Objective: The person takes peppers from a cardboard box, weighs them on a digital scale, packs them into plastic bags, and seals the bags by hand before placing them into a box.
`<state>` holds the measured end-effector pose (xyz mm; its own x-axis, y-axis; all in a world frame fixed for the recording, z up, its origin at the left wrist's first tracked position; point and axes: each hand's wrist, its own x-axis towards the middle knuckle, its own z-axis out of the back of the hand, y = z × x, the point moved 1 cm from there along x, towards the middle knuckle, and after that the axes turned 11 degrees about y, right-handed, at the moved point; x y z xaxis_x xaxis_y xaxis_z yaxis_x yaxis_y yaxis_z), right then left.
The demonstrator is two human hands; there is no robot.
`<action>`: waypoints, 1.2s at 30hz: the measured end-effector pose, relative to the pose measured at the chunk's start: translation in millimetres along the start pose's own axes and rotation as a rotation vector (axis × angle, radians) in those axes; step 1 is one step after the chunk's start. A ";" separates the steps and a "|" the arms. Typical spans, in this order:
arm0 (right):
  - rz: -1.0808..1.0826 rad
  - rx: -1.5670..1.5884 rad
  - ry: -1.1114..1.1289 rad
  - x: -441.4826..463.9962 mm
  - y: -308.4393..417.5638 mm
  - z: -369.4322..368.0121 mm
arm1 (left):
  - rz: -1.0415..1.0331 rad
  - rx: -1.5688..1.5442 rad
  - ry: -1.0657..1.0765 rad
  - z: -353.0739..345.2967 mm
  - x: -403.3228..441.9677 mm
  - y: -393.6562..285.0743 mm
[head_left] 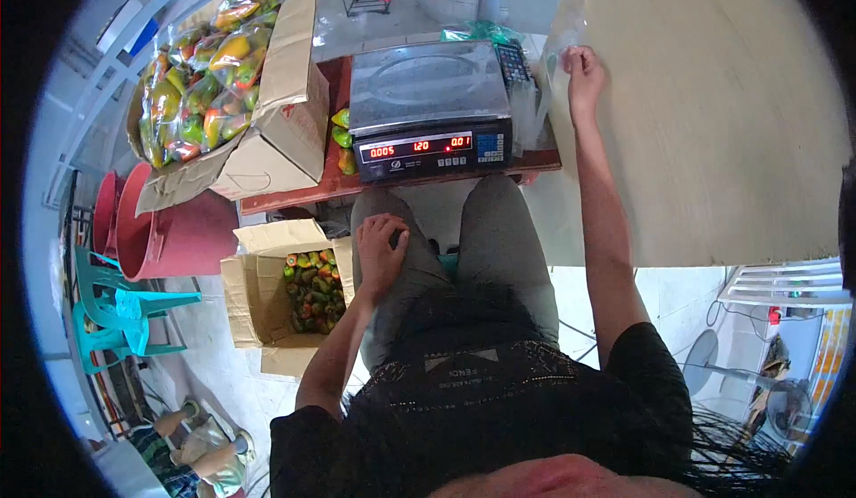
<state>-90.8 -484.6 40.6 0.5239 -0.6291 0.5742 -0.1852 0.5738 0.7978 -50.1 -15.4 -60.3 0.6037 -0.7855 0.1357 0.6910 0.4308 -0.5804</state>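
My left hand rests palm down on my left thigh, its grip loosely spread and holding nothing that I can see. My right hand is out past the back right of the scale, over the left edge of a pale board, with the fingers curled in beside some clear plastic film; whether that grip pinches the film or only lies against it, I cannot tell. The scale stands on the red-brown worktop, close to its front edge, and its lit display reads 0.005, 1.20 and 0.01. At the worktop's left end, a cardboard box carries peppers in clear bags, heaped up to its rim, so I judge that portion bagged and done. A few loose peppers lie on the worktop between that box and the scale's left side, and many more unbagged peppers fill part of the lower carton, below the front edge and beside my left leg. Those I count as left over, not yet bagged; whether the bags in the upper box have been weighed, I cannot tell.
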 end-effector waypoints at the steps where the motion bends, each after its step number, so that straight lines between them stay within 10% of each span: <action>1: -0.013 0.099 0.005 -0.2 9.6 -3.3 | -0.003 0.003 0.000 -0.3 0.1 -0.5; 16: -0.149 0.268 0.059 -11.7 -10.1 -5.7 | -0.002 -0.015 0.007 2.5 2.9 -2.5; 27: 0.027 -0.318 0.098 -89.3 24.9 -48.7 | 0.206 -1.325 0.285 -45.0 215.4 -105.2; 36: 0.055 -0.270 0.246 -116.9 32.0 -45.0 | 0.046 -1.282 0.307 -88.9 284.3 -95.9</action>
<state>-120.5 -369.1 -9.3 0.7095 -0.4678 0.5270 -0.0096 0.7414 0.6710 20.0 -319.5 -37.4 0.3849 -0.9229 0.0077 -0.2939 -0.1305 -0.9469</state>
